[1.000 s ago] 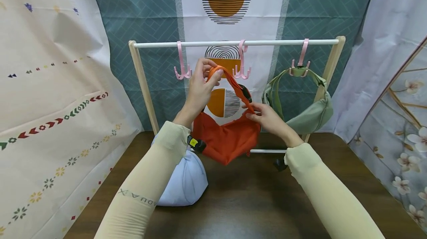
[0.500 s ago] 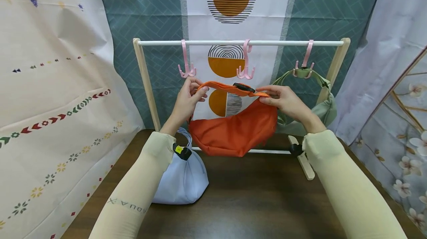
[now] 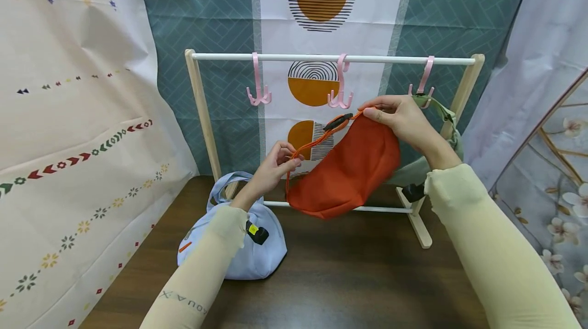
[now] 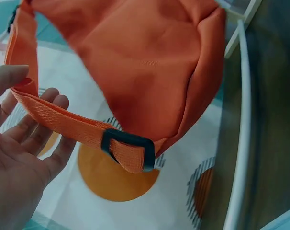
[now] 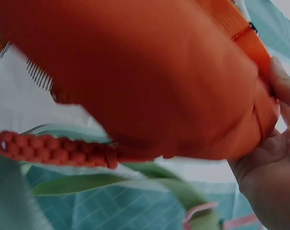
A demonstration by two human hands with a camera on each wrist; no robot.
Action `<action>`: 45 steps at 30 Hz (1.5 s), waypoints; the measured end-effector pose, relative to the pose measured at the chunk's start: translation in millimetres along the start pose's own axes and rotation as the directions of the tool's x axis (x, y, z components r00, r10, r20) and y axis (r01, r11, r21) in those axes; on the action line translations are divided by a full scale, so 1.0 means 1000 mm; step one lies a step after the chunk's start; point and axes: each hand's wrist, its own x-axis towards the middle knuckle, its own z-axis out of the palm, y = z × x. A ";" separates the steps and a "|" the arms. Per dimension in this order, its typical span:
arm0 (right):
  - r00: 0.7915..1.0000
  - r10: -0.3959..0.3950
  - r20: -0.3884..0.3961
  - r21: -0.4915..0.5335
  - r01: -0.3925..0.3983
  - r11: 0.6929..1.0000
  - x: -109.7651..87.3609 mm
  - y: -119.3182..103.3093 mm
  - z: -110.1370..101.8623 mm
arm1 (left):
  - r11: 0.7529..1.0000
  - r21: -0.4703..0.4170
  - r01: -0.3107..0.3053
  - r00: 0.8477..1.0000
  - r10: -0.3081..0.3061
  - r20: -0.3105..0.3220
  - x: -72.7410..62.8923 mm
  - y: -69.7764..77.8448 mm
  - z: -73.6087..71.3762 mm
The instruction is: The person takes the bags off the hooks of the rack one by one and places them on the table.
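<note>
An orange waist bag (image 3: 351, 171) hangs tilted in the air before the rack, its right end higher. My left hand (image 3: 272, 171) holds its strap (image 4: 68, 122) low on the left, the thumb on the webbing and the fingers behind it. Higher up, my right hand (image 3: 409, 122) pinches the bag's right end near the strap. A black buckle (image 3: 338, 122) sits on the strap between both hands. A black slider (image 4: 128, 147) shows in the left wrist view, and a braided red pull (image 5: 59, 149) dangles in the right wrist view.
Behind the bag stands a rack with a white bar (image 3: 294, 57). Two pink hooks, a left one (image 3: 260, 95) and a middle one (image 3: 341, 98), hang bare. A green bag (image 3: 415, 173) hangs at right. A light blue bag (image 3: 257, 247) sits on the dark table (image 3: 349, 278).
My left hand has dropped from beside the hooks, lowering the strap. My right hand has moved right and up, so the orange bag swung from level to tilted.
</note>
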 end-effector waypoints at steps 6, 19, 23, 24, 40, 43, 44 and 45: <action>1.000 -0.015 0.008 -0.077 0.016 0.997 0.006 -0.021 0.008 | 0.999 -0.046 0.028 0.999 -0.026 0.039 -0.007 -0.011 0.014; 1.000 -0.029 -0.001 -0.115 0.029 0.993 0.008 -0.043 0.010 | 0.986 0.025 0.164 0.980 -0.165 0.106 -0.031 -0.032 0.029; 0.999 -0.032 0.000 -0.110 0.032 0.993 0.008 -0.045 0.010 | 0.971 0.056 0.234 0.967 -0.238 0.095 -0.043 -0.046 0.032; 1.000 -0.032 0.000 -0.108 0.031 0.994 0.008 -0.046 0.010 | 0.966 0.044 0.254 0.962 -0.257 0.096 -0.045 -0.049 0.033; 0.998 -0.009 -0.065 -0.051 0.005 0.999 -0.005 -0.032 0.002 | 0.889 -0.298 0.347 0.937 -0.321 0.135 -0.052 -0.070 0.046; 0.996 0.015 -0.091 -0.042 -0.019 0.999 -0.015 -0.023 -0.003 | 0.893 -0.301 0.335 0.942 -0.320 0.098 -0.051 -0.068 0.046; 0.995 0.019 -0.100 -0.036 -0.023 0.999 -0.019 -0.020 -0.004 | 0.892 -0.307 0.331 0.943 -0.319 0.090 -0.050 -0.067 0.046; 0.994 0.020 -0.109 -0.025 -0.023 0.999 -0.023 -0.016 -0.005 | 0.892 -0.312 0.326 0.945 -0.317 0.081 -0.050 -0.066 0.045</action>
